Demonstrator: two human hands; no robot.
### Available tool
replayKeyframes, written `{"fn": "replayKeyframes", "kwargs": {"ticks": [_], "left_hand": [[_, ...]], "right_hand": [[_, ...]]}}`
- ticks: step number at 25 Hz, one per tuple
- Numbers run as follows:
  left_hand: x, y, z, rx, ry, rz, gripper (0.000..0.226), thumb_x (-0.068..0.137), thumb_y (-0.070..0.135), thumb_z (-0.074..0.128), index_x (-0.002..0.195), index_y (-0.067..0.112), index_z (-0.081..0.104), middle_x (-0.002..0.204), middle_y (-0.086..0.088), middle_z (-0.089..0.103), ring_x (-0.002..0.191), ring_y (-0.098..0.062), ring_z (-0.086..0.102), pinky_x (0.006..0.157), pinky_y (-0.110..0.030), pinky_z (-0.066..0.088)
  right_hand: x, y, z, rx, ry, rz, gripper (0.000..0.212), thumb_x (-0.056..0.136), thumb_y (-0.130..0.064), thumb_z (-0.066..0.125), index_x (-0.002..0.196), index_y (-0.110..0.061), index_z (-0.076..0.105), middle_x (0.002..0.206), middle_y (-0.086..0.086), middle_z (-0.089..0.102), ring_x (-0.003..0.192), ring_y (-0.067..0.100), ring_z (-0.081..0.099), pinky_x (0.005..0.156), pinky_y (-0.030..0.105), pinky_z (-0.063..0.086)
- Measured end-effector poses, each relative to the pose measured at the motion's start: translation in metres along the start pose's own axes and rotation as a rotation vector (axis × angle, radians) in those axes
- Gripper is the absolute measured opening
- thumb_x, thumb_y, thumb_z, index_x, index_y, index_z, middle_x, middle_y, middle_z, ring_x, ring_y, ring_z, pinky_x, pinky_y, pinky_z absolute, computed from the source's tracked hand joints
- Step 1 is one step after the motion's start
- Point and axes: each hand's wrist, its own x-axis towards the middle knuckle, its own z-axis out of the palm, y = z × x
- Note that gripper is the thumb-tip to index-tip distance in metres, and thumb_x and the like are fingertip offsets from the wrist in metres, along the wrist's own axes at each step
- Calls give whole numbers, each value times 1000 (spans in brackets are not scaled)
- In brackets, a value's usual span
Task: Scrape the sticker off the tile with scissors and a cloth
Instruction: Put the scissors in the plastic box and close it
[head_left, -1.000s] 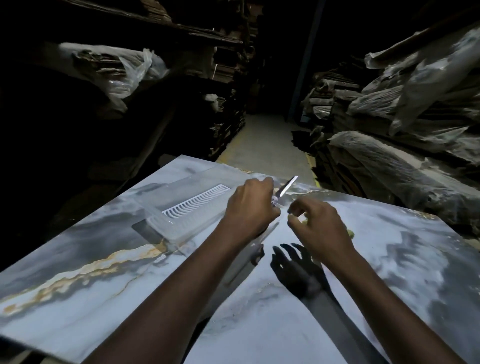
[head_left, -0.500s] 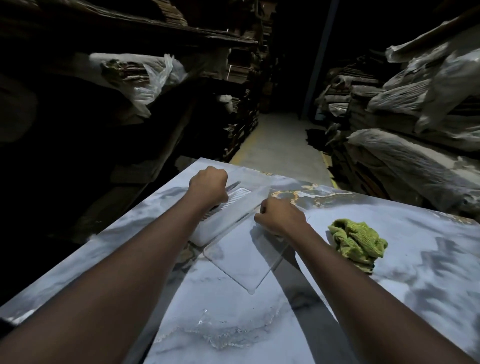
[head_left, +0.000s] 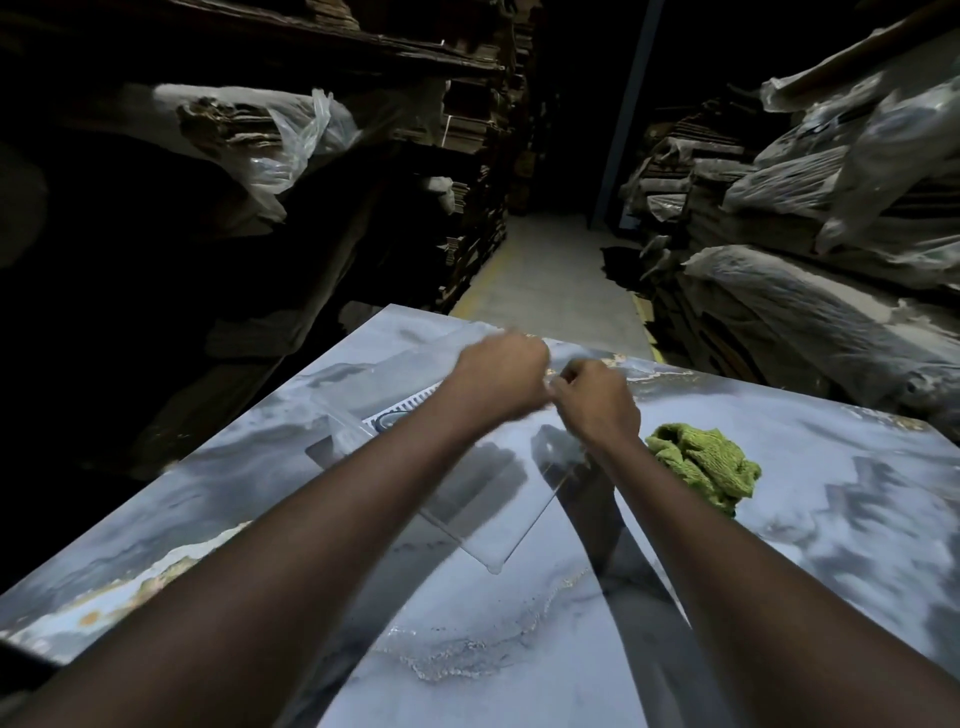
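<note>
1. The marble tile (head_left: 779, 545) lies flat, its far end towards the aisle floor (head_left: 550, 280); its near and right edges are cut off.
2. The sticker (head_left: 483, 525), a clear film, sits on the tile's far middle, long axis running far-left to near-right, one corner pointing at the person.
3. A white striped label (head_left: 410, 405) shows under its far-left part, half hidden by the left forearm.
4. The left hand (head_left: 501, 376) is a blurred fist over the film; I cannot tell what it holds, and the scissors cannot be made out.
5. The right hand (head_left: 597, 402), fingers curled, is just beside it; its grip is unclear too.
6. The green cloth (head_left: 704, 465) lies bunched on the tile, right of the right wrist.
</note>
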Motion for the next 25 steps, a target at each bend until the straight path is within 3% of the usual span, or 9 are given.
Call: {"fn": "replayKeyframes", "kwargs": {"ticks": [2, 4, 8, 12, 17, 19, 21, 23, 25], "left_hand": [[-8, 27, 13, 2, -329, 30, 35, 87, 41, 59, 96, 7, 62, 74, -1, 58, 67, -16, 61, 65, -27, 46], [-13, 38, 34, 59, -495, 47, 40, 86, 47, 62, 101, 10, 64, 75, -1, 59, 63, -15, 56, 59, -26, 44], [-17, 38, 54, 16, -352, 52, 30, 89, 33, 59, 108, 10, 57, 104, -10, 59, 83, -22, 48, 68, -33, 39], [-10, 29, 29, 21, -231, 31, 34, 85, 41, 64, 100, 11, 60, 103, -9, 57, 95, -28, 55, 73, -34, 44], [16, -12, -39, -1, -121, -141, 21, 94, 32, 52, 95, 12, 51, 93, -8, 56, 78, -24, 54, 71, -35, 48], [20, -44, -50, -227, -151, -240, 14, 97, 17, 44, 99, 4, 49, 87, -10, 69, 62, -23, 67, 58, -34, 56], [19, -77, -49, -415, -160, -348, 18, 99, 10, 40, 102, -3, 52, 79, -14, 71, 50, -21, 67, 40, -27, 50], [13, -107, -38, -474, -124, -438, 24, 100, 12, 43, 100, -7, 58, 84, -18, 70, 50, -21, 63, 39, -25, 48], [8, -124, -20, -474, -100, -511, 28, 100, 16, 46, 99, -8, 61, 91, -21, 69, 57, -23, 60, 49, -29, 53]], "right_hand": [[5, 1, -8, 122, 44, 72, 12, 80, -27, 53, 81, -22, 64, 85, 6, 67, 80, 30, 60, 66, 29, 42], [6, 2, -14, 169, 64, 78, 13, 78, -28, 52, 78, -22, 63, 81, 4, 69, 77, 27, 62, 64, 29, 43], [5, 5, -25, 162, 72, 59, 11, 79, -28, 53, 78, -23, 63, 80, 5, 68, 76, 27, 60, 62, 28, 41], [6, 3, -33, 151, 158, 80, 14, 82, -27, 51, 87, -23, 64, 85, 3, 66, 77, 26, 55, 64, 29, 40], [7, -11, -30, 173, 250, 91, 20, 89, -30, 47, 104, -22, 57, 105, 6, 57, 81, 24, 46, 70, 32, 37], [5, -16, -28, 153, 175, 96, 26, 91, -33, 45, 113, -21, 53, 116, 10, 53, 83, 24, 44, 73, 34, 36], [2, -20, -22, 94, -5, 97, 36, 92, -37, 42, 123, -20, 47, 123, 13, 51, 91, 29, 48, 76, 35, 37], [-2, -24, -12, 138, -238, 128, 45, 89, -41, 38, 128, -18, 42, 121, 15, 55, 95, 33, 56, 72, 35, 41], [-11, -34, -5, 318, -426, 236, 46, 81, -43, 39, 118, -15, 43, 100, 15, 61, 71, 30, 58, 61, 35, 43]]}}
